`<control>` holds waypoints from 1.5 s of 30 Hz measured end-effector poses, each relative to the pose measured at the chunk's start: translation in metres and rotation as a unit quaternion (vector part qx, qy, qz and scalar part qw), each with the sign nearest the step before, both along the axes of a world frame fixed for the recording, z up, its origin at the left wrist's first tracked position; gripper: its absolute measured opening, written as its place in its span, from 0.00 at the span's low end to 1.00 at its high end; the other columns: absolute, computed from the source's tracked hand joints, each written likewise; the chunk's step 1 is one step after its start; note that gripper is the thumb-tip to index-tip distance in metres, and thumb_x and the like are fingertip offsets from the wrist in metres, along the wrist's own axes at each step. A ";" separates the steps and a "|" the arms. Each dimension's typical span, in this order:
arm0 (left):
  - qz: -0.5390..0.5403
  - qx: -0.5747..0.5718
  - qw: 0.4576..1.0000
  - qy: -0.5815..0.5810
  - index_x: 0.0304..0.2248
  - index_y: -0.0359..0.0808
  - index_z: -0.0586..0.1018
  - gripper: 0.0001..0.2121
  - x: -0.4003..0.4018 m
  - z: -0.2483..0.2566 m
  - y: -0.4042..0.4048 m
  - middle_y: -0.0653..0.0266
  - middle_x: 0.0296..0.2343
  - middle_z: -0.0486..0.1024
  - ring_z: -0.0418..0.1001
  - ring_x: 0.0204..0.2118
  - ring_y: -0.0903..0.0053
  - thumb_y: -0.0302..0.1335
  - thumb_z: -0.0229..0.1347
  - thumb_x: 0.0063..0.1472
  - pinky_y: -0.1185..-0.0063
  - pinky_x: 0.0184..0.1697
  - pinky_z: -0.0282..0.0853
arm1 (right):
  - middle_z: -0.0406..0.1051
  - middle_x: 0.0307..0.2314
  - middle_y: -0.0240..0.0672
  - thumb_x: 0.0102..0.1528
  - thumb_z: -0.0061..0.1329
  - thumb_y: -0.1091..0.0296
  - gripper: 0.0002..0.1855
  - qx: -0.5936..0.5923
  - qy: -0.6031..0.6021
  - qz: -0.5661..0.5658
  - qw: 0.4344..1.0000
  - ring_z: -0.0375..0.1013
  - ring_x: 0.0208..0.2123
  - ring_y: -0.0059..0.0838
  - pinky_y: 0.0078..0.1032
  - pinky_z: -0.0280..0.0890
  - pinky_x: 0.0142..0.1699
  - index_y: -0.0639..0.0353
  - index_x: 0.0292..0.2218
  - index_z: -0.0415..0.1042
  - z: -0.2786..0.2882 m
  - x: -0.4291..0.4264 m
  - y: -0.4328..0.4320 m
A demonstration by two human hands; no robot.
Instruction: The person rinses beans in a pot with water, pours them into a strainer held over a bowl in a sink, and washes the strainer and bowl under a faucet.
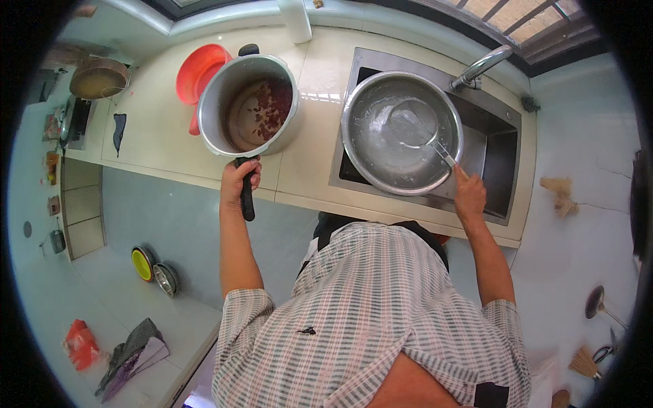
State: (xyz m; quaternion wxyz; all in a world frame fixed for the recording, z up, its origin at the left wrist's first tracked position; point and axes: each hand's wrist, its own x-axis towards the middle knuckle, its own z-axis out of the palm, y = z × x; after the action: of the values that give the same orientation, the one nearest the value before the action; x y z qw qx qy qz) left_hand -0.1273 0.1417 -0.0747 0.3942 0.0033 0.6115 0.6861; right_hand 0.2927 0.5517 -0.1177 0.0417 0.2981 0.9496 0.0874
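My left hand (240, 179) is closed around the black handle of an aluminium pressure cooker pot (293, 120), which is tilted on the counter with its mouth towards me. Reddish-brown bits (270, 109) lie in the bottom of the pot. My right hand (470, 196) grips the handle of a round wire-rimmed strainer (413, 122). The strainer's head is inside a wide stainless steel basin (363, 163) with water and bubbles, resting over the sink. Behind the pot, to its left, a red plastic dipper (196, 66) sits on the counter.
A chrome faucet (479, 66) rises behind the sink (502, 163), right of the basin. A dark cloth-like strip (119, 133) lies on the counter (153, 137) at the left. Farther left is a round brown pan (98, 79). A white cylinder (296, 23) stands at the back.
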 end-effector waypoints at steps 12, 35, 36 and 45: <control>-0.026 -0.022 0.999 0.017 0.36 0.30 0.76 0.11 -0.018 -0.010 -0.009 0.65 0.22 0.73 0.67 0.18 0.84 0.29 0.58 0.58 0.84 0.18 0.59 | 0.68 0.33 0.53 0.54 0.43 0.76 0.37 -0.110 -0.081 -0.094 0.986 0.74 0.34 0.53 0.45 0.70 0.41 0.37 0.63 0.61 0.013 -0.014 -0.025; -0.017 -0.014 1.000 0.000 0.39 0.30 0.73 0.12 -0.021 -0.027 -0.013 0.62 0.27 0.74 0.66 0.19 0.81 0.28 0.58 0.59 0.83 0.19 0.60 | 0.75 0.28 0.54 0.61 0.41 0.69 0.23 -0.151 -0.119 -0.070 0.979 0.78 0.35 0.48 0.44 0.71 0.38 0.54 0.57 0.68 0.034 -0.026 -0.025; -0.025 -0.013 1.000 -0.003 0.39 0.30 0.73 0.12 -0.023 -0.028 -0.008 0.62 0.27 0.73 0.66 0.19 0.81 0.28 0.58 0.59 0.83 0.19 0.60 | 0.75 0.27 0.50 0.62 0.40 0.67 0.23 -0.269 -0.013 -0.032 0.962 0.77 0.31 0.43 0.40 0.71 0.34 0.56 0.58 0.68 0.007 -0.006 -0.013; 0.004 0.004 1.000 -0.005 0.37 0.31 0.74 0.10 -0.015 -0.021 -0.009 0.62 0.26 0.74 0.68 0.20 0.81 0.27 0.59 0.58 0.83 0.19 0.62 | 0.65 0.18 0.32 0.69 0.35 0.61 0.20 -0.764 0.290 -0.271 0.509 0.63 0.14 0.18 0.17 0.59 0.18 0.61 0.56 0.64 0.099 0.013 -0.027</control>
State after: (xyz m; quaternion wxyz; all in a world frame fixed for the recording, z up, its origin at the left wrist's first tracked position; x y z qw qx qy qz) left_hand -0.1425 0.1324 -0.0956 0.3948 -0.0010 0.6064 0.6902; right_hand 0.3053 0.5244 -0.0185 -0.0028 0.4023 0.4818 -0.7785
